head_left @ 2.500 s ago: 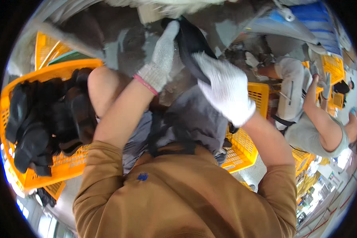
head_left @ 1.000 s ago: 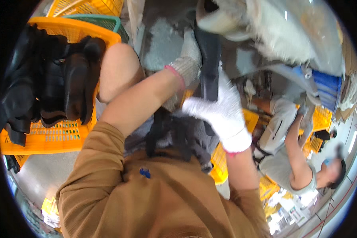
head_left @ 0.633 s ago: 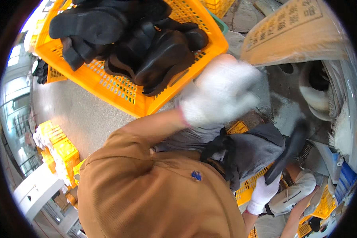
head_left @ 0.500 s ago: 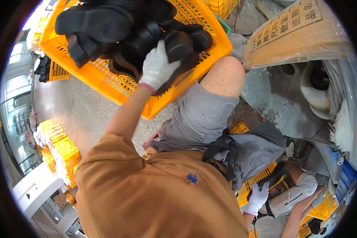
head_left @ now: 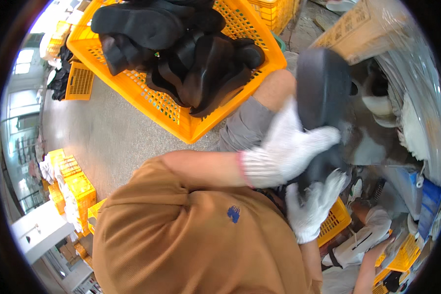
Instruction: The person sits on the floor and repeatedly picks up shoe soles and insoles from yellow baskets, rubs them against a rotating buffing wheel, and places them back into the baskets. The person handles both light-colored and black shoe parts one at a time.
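Both my hands wear white knit gloves and meet at a long black shoe sole (head_left: 323, 90) raised at my right side. My left hand (head_left: 286, 147) grips the sole's middle, its thumb laid across the surface; its other fingers are blurred. My right hand (head_left: 312, 208) holds the lower end, fingers curved around it. Part of that end is covered by the gloves. At the upper left, a yellow plastic crate (head_left: 154, 113) bears a heap of similar thick black soles (head_left: 137, 27), some on edge and some flat.
A cardboard box (head_left: 345, 32) and clear plastic sheeting (head_left: 411, 44) stand at the right, beside a grey machine-like surface. Another yellow crate (head_left: 335, 223) is below my right hand. A co-worker's leg (head_left: 362, 240) shows at the lower right. Stacked yellow crates (head_left: 78, 186) stand far left.
My left hand has left the soles in the crate and swung right onto the sole. My right hand has risen with the sole from beside the lower crate.
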Motion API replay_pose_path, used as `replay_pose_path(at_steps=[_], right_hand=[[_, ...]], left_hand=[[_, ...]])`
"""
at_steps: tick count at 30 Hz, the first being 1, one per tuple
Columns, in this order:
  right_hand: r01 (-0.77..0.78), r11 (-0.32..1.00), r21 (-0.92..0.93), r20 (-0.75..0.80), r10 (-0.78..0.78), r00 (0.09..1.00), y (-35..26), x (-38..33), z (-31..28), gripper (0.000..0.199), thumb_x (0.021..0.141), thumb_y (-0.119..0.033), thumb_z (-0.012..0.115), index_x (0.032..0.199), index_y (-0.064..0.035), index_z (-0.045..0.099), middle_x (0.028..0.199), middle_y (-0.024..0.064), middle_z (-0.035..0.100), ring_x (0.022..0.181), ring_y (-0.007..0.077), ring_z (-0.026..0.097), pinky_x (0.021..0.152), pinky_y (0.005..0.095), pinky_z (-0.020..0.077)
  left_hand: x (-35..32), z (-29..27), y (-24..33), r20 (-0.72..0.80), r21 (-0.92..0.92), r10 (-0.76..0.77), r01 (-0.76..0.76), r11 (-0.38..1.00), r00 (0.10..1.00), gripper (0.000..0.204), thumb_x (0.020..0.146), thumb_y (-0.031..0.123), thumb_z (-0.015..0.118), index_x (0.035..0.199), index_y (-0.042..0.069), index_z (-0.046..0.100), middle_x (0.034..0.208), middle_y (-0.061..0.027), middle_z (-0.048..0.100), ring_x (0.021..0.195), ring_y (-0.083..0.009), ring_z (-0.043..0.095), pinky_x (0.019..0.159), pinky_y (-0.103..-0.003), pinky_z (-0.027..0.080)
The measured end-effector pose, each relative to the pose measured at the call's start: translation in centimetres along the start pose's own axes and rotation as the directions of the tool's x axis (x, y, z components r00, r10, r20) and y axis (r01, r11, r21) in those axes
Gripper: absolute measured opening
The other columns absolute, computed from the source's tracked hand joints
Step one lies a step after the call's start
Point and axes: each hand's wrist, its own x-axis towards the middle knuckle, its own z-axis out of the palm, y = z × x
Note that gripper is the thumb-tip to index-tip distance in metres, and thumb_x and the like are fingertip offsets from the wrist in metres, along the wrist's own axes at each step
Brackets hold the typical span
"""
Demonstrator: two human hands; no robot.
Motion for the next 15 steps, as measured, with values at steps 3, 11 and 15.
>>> replay_pose_path(at_steps=[3, 11, 15], right_hand=[[-0.344, 0.928, 0.147, -0.178, 0.367, 0.913, 1.0, -1.5, -2.1, 0.058, 0.095, -0.007, 0.078, 0.149, 0.0002, 0.06, 0.157, 0.0284, 0.056, 0.147, 0.048, 0.052, 0.125, 0.0544, 0.0377], [-0.568, -0.017, 0.823, 0.134, 0.977, 0.165, 0.8, -3.9, -7.2, 0.056, 0.101, -0.016, 0.075, 0.149, 0.0034, 0.055, 0.143, 0.0157, 0.066, 0.126, 0.0264, 0.066, 0.104, 0.0436, 0.0581], [-0.353, 0.294, 0.888, -0.165, 0.921, 0.353, 2.3, 0.6, -5.8, 0.077, 0.096, -0.023, 0.082, 0.16, -0.0002, 0.044, 0.148, 0.018, 0.061, 0.127, 0.0283, 0.067, 0.104, 0.0401, 0.0586]], left_hand=[[-0.6, 5.4, -5.7, 0.124, -0.366, -0.235, 0.265, 0.892, 0.964, 0.052, 0.099, 0.024, 0.083, 0.14, 0.004, 0.058, 0.121, -0.0051, 0.066, 0.111, -0.0142, 0.063, 0.098, -0.034, 0.055], [6.6, 10.6, -13.6, 0.539, -0.282, -0.623, 0.818, 0.501, 0.567, 0.034, 0.101, 0.018, 0.074, 0.13, 0.001, 0.069, 0.118, -0.0171, 0.078, 0.106, -0.036, 0.077, 0.102, -0.053, 0.063], [10.2, 16.5, -16.5, 0.599, -0.413, -0.459, 0.744, 0.525, 0.656, 0.03, 0.102, 0.014, 0.067, 0.127, -0.001, 0.068, 0.117, -0.0189, 0.077, 0.103, -0.034, 0.078, 0.097, -0.05, 0.066]])
